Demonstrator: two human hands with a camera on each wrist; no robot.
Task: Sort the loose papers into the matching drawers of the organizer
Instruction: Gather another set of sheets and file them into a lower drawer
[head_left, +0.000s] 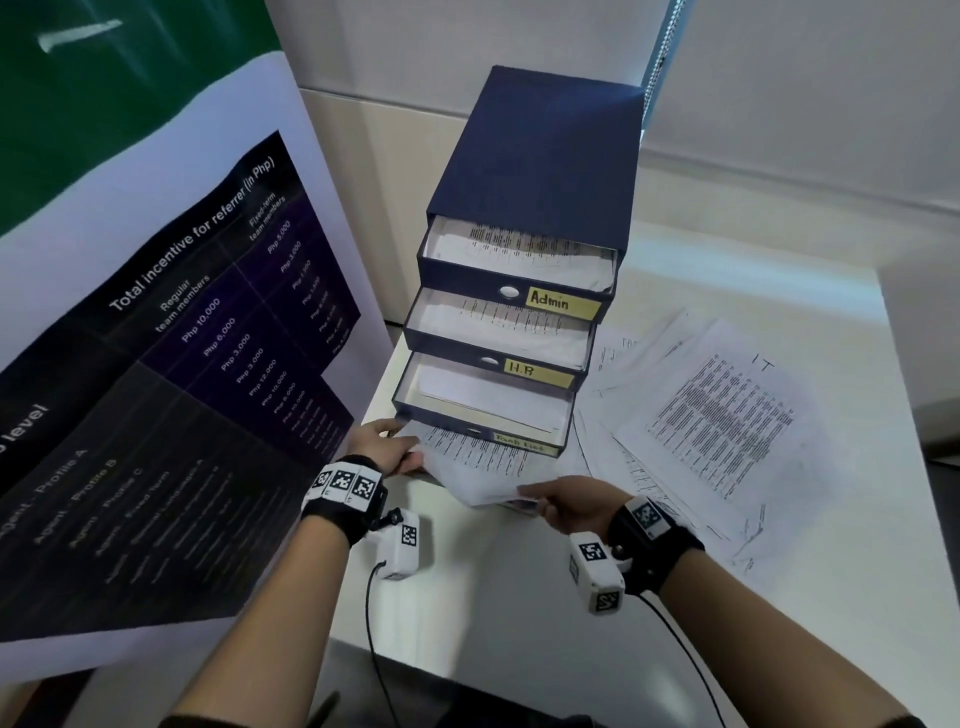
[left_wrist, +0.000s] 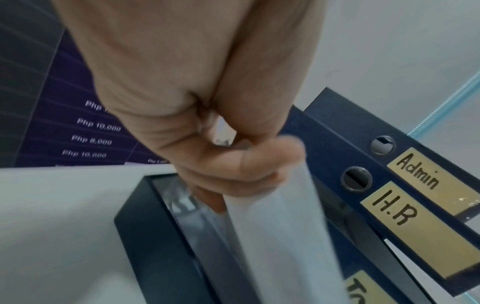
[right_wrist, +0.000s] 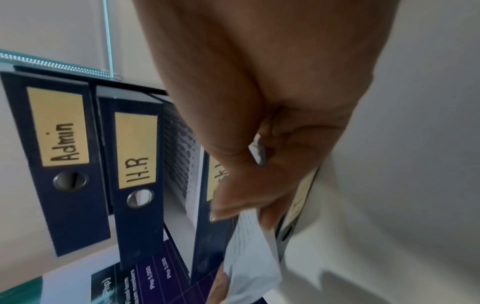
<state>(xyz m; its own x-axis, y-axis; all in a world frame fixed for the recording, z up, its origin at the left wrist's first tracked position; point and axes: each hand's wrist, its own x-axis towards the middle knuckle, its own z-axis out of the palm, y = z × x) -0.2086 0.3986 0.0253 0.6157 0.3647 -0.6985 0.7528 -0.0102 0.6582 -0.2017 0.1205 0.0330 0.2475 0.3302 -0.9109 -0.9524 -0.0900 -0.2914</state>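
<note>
A dark blue organizer stands on the white table with its drawers pulled out in steps. The upper ones are labelled Admin, H.R and a third, partly hidden label. Both hands hold one printed sheet over the lowest drawer. My left hand pinches its left edge between thumb and fingers. My right hand pinches its near right corner. The upper drawers hold papers. The lowest drawer's label is hidden.
Several loose printed sheets lie fanned on the table right of the organizer, one marked "IT". A large dark poster leans close on the left. The table's front edge is near my forearms, and cables hang from both wrists.
</note>
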